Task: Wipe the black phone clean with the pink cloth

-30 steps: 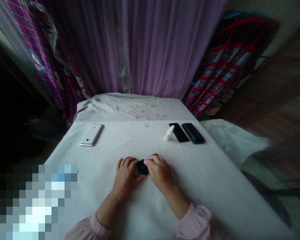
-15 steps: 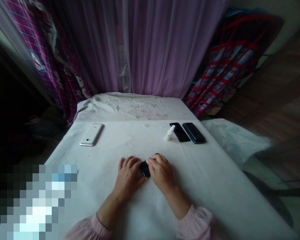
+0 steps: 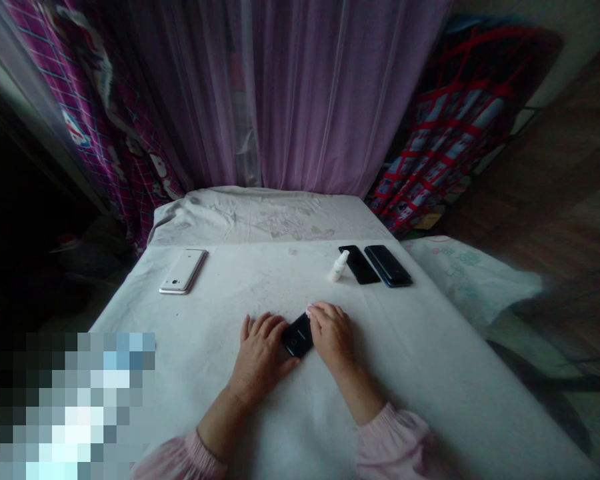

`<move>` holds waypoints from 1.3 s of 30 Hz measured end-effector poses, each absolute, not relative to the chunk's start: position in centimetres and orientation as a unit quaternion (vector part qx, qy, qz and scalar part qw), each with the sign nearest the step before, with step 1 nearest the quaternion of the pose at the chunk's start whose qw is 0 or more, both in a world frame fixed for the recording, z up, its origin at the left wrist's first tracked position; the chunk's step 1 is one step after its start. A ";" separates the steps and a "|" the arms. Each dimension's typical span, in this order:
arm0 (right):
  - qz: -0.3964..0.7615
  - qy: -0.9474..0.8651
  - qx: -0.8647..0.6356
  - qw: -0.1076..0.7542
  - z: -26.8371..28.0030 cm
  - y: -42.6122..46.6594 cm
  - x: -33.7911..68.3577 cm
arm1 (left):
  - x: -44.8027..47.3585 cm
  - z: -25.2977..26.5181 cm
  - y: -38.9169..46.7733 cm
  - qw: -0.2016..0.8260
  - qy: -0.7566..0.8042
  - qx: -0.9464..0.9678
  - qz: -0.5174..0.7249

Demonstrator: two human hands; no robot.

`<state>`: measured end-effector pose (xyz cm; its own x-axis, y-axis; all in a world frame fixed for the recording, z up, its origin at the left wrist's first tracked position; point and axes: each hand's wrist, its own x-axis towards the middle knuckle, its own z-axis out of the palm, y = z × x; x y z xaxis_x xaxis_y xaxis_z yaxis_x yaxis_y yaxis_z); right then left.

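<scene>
A black phone (image 3: 299, 337) lies flat on the white-covered table in front of me. My left hand (image 3: 261, 347) grips its left side, thumb at the near edge and fingers at the far edge. Pinched in the fingers of my right hand (image 3: 334, 333) is a small pink cloth (image 3: 309, 311), mostly hidden under them. This hand rests over the phone's right end and covers it. Beyond the hands stands a small white spray bottle (image 3: 339, 267).
Right of the bottle lie a black phone (image 3: 360, 265) and a dark stack of phones (image 3: 389, 265). A white phone (image 3: 183, 271) rests at the left. Purple curtains (image 3: 320, 93) hang behind the table (image 3: 260, 267). A pixelated patch covers the lower left.
My right hand has slid to the right across the phone with the cloth, uncovering more of its black surface. My left hand keeps its hold, shifted very slightly right.
</scene>
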<state>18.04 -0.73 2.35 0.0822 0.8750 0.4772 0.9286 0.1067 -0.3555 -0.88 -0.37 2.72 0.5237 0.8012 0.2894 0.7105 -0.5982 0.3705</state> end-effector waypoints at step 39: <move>0.021 -0.646 -0.626 0.437 -0.1 0.3 20.3 | 1.4 2.8 -1.3 0.110 0.451 0.851 0.244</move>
<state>20.29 0.26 -0.10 0.1651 0.8268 0.5377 0.7893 0.2161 -0.5747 1.42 -1.29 2.78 0.4737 0.8218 0.3168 0.7140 -0.5689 0.4080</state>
